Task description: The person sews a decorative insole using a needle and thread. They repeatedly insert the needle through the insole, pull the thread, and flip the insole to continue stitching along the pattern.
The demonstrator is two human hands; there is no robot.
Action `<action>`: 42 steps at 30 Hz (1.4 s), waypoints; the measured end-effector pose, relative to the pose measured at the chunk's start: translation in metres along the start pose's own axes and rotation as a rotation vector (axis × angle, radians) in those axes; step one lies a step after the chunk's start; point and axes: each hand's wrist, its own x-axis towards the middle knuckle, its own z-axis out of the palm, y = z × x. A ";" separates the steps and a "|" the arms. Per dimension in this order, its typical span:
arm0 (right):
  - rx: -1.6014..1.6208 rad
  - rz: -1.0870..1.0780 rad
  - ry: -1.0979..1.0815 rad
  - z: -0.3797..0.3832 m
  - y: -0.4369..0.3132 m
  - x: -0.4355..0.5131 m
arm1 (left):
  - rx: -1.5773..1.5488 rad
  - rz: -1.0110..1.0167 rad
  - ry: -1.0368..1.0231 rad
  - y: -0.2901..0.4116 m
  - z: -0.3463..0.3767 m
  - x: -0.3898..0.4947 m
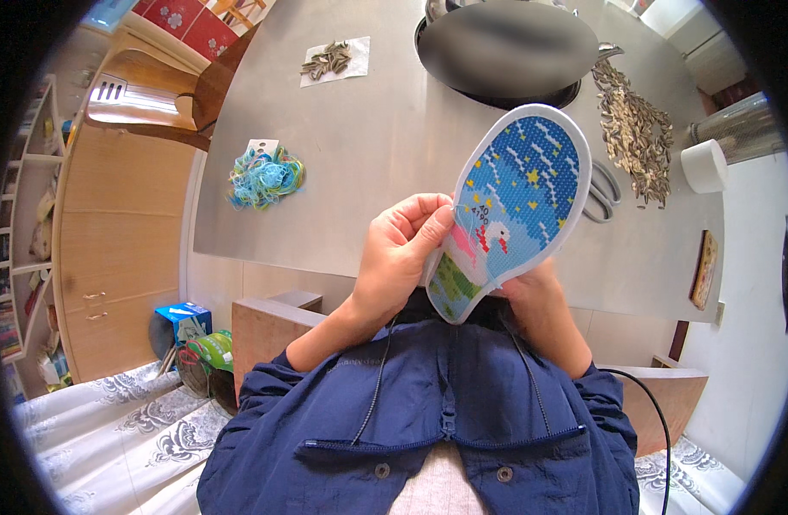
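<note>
An embroidered insole (529,174) with a white border is held tilted over the table's near edge. It bears a blue sky with yellow stars, a white bird, a green patch and printed numbers. My left hand (406,241) pinches its left edge between thumb and forefinger. Behind the lower right edge is my right hand (537,283), its fingers mostly hidden by the insole. Light blue thread (493,273) lies across the stitched front and at that edge. No needle can be made out.
Tangled coloured embroidery thread (267,177) lies left on the metal table (342,148). Grey-handled scissors (603,193) rest right of the insole, beside scattered sunflower seeds (635,129). More seeds (329,61) sit on white paper. A white roll (704,166) stands far right; a wooden chair (142,90) is left.
</note>
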 end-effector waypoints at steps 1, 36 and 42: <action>-0.001 -0.046 -0.029 0.002 0.001 0.001 | -0.003 0.024 -0.015 0.000 -0.001 0.000; -1.377 -0.750 0.227 0.016 -0.012 -0.001 | 0.285 0.276 0.294 -0.011 -0.009 0.012; -1.439 -0.692 0.273 0.031 -0.010 -0.005 | 0.615 0.327 0.290 0.007 -0.008 0.004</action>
